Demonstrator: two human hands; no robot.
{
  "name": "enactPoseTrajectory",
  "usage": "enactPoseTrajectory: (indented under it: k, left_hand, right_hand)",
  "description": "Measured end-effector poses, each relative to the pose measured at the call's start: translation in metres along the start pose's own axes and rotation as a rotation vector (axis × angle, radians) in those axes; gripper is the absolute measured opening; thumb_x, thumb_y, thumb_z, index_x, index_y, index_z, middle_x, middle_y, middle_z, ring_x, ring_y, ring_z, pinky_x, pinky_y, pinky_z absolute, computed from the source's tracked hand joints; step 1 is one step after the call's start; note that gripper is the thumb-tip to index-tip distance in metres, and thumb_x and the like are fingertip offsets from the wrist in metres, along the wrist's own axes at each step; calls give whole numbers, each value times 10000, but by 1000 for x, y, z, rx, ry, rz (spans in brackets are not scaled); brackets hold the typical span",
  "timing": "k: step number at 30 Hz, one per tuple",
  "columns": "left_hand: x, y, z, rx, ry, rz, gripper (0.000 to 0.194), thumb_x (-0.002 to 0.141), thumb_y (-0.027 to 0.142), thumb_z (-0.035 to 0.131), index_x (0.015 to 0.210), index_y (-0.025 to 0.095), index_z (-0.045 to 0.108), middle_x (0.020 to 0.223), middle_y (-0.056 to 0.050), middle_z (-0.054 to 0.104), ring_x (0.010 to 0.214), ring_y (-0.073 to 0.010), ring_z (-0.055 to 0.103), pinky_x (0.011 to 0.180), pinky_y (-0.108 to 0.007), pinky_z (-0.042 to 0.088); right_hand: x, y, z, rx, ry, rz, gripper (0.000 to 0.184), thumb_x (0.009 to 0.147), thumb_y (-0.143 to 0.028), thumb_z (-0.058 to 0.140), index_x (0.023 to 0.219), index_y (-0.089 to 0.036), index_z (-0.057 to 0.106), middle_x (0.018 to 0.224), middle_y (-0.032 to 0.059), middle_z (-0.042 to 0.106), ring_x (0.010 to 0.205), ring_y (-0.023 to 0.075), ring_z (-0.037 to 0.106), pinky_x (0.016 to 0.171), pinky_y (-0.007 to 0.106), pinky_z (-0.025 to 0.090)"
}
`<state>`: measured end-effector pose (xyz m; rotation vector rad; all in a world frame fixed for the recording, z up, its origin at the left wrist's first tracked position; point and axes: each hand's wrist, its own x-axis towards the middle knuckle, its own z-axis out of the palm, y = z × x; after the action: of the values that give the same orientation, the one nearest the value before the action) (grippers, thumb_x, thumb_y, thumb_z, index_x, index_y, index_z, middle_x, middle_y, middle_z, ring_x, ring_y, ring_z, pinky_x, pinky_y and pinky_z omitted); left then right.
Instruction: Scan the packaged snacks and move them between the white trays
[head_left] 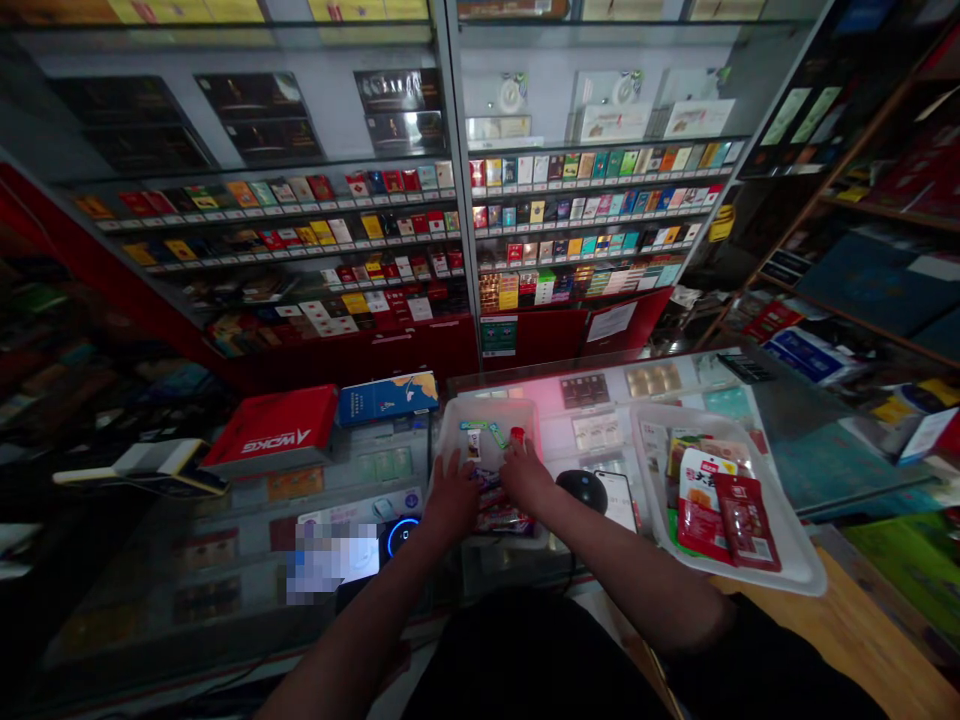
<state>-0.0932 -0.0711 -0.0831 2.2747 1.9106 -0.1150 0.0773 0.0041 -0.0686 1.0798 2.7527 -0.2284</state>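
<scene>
Both my hands reach forward over a white plastic tray [486, 404] on a glass counter. My left hand [452, 495] rests palm down at the tray's near left, on or just above colourful snack packets [504, 510]. My right hand [526, 477] lies close beside it, with its fingertips near a small red-capped item [517, 435]. A few small packets and a green strip [481, 426] lie in the tray's far part. The hands hide part of the tray, so any grip is hidden.
To the right, a larger white tray [780, 580] holds red snack sachets [720, 518]. A phone [619, 500] and a round black object [581, 490] lie next to my right hand. A card reader [401, 537], red box [274, 428] and cigarette shelves [585, 215] surround the counter.
</scene>
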Motion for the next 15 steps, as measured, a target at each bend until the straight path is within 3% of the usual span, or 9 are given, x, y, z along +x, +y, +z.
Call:
enactPoseTrajectory:
  k: [8,15]
  left_hand:
    - [9,-8,-1,-2,-4,11,368,908,253,521,1199,186,738,1484,-133,578,1544,-445,217,1218,-728,58]
    - [24,-20,7,-48,7,8,344,861,279,613,1164,197,753,1482,-151,573,1541,-444,227,1223,-720,63]
  right_hand:
    - [21,2,9,-83,-19,80,335,896,-189,560,1117,-94,793,1370,241,639,1490,447,287,1209,652,136]
    - [33,5,13,-81,-61,79,363,919,-215,540,1166,-87,772,1363,249,637,1486,441,290,1198,662,136]
